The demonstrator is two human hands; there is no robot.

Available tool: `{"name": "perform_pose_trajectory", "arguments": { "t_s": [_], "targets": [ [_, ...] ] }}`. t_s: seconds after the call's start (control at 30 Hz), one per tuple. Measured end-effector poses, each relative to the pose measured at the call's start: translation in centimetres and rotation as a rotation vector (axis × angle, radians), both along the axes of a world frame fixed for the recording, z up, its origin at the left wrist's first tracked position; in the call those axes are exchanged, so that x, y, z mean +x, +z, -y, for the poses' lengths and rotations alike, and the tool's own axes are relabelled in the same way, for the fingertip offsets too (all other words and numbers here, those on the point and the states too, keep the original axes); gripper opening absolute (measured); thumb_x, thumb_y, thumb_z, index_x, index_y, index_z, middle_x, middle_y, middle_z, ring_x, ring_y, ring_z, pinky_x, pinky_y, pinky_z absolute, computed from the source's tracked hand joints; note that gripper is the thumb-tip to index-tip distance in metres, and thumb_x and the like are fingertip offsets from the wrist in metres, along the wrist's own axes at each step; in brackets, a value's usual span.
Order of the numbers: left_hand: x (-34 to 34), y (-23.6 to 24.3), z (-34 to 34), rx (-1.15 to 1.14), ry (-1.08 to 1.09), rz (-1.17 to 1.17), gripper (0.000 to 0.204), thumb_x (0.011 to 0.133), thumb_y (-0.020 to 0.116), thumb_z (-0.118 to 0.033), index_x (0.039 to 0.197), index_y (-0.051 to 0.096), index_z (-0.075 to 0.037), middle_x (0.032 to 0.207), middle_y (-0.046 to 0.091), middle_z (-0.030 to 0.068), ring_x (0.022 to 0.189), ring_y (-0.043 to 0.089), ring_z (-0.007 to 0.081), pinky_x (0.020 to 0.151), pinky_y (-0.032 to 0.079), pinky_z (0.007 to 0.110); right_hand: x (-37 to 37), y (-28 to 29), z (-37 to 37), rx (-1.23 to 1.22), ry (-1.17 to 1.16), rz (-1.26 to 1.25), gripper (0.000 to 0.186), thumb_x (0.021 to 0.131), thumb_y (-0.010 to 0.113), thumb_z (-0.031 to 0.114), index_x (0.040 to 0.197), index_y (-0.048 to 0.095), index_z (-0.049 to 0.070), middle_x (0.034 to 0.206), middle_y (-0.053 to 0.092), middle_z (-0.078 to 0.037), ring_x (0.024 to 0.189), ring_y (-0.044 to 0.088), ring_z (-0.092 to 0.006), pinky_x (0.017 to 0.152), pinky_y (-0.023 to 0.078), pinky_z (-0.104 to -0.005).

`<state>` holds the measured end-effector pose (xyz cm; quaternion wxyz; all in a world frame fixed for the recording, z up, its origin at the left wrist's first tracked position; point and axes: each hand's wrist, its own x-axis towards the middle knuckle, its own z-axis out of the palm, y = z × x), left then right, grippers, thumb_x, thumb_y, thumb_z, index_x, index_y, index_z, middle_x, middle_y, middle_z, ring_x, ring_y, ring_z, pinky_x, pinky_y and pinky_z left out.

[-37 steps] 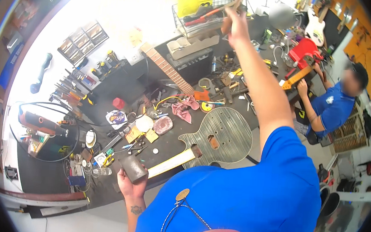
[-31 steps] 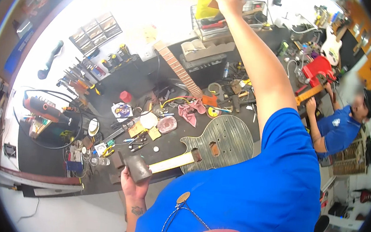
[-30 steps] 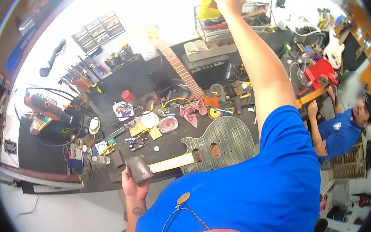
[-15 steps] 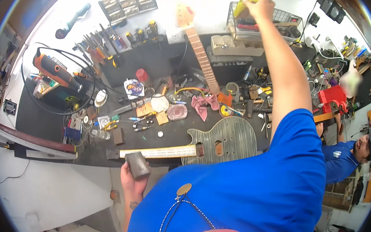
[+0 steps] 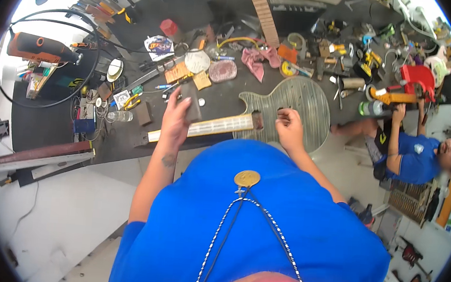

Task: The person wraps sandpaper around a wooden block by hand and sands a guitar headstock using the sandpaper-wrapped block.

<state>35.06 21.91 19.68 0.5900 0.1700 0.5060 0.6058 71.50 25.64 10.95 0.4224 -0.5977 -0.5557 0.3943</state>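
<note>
A grey-striped electric guitar body (image 5: 313,108) lies on the dark bench in front of me. Its neck (image 5: 205,129) points left, with pale tape-like strips covering the fingerboard. My left hand (image 5: 176,117) is raised at the neck, gripping a dark grey block (image 5: 191,100) that is smeared by motion. Above the body's cavities is my right hand (image 5: 289,127), its fingers curled and drawn together. Whatever may lie between those fingertips is too small to make out.
Beyond the guitar lie a pink cloth (image 5: 254,63), a reddish oval block (image 5: 222,71) and a tape roll (image 5: 288,68). An orange power tool (image 5: 39,48) with a looped black cable stands at the left. At the right, another person (image 5: 417,156) works beside a red guitar body (image 5: 418,81).
My right hand has come down from the wire basket at the back to above the guitar body. The left hand has lifted the block from the bench's front edge to the neck.
</note>
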Motion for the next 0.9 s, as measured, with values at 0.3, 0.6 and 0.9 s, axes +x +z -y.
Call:
{"name": "perform_pose_trajectory", "arguments": {
  "t_s": [0.3, 0.6, 0.9],
  "targets": [
    [1.1, -11.9, -9.0, 0.276, -0.659, -1.578, 0.065, 0.076, 0.091, -0.021, 0.134, 0.063, -0.008, 0.136, 0.065, 0.0185, 0.127, 0.063, 0.0406, 0.106, 0.054, 0.051, -0.4, 8.0, 0.4, -0.002, 0.37, 0.269, 0.02, 0.093, 0.071, 0.005, 0.112, 0.071, 0.0, 0.105, 0.069, -0.012, 0.094, 0.071, -0.0235, 0.086, 0.057, -0.0359],
    [2.6, -14.6, -8.8, 0.243, -0.737, -1.735, 0.059, 0.079, 0.085, -0.018, 0.134, 0.066, -0.011, 0.138, 0.064, 0.0161, 0.129, 0.062, 0.0396, 0.105, 0.054, 0.053, 6.9, 5.0, 9.7, -0.183, 0.079, 0.366, 0.017, 0.092, 0.072, 0.01, 0.107, 0.072, 0.001, 0.101, 0.072, -0.014, 0.093, 0.072, -0.0275, 0.085, 0.057, -0.0391],
    [3.3, -13.3, -11.1, 0.067, -0.614, -1.64, 0.063, 0.08, 0.085, -0.024, 0.137, 0.064, -0.008, 0.143, 0.063, 0.0168, 0.13, 0.06, 0.0407, 0.109, 0.052, 0.052, 15.4, -2.9, 18.6, -0.564, 0.051, 0.33, 0.023, 0.094, 0.073, 0.014, 0.111, 0.074, -0.001, 0.099, 0.076, -0.02, 0.092, 0.075, -0.0304, 0.085, 0.058, -0.0394]
  ]
}}
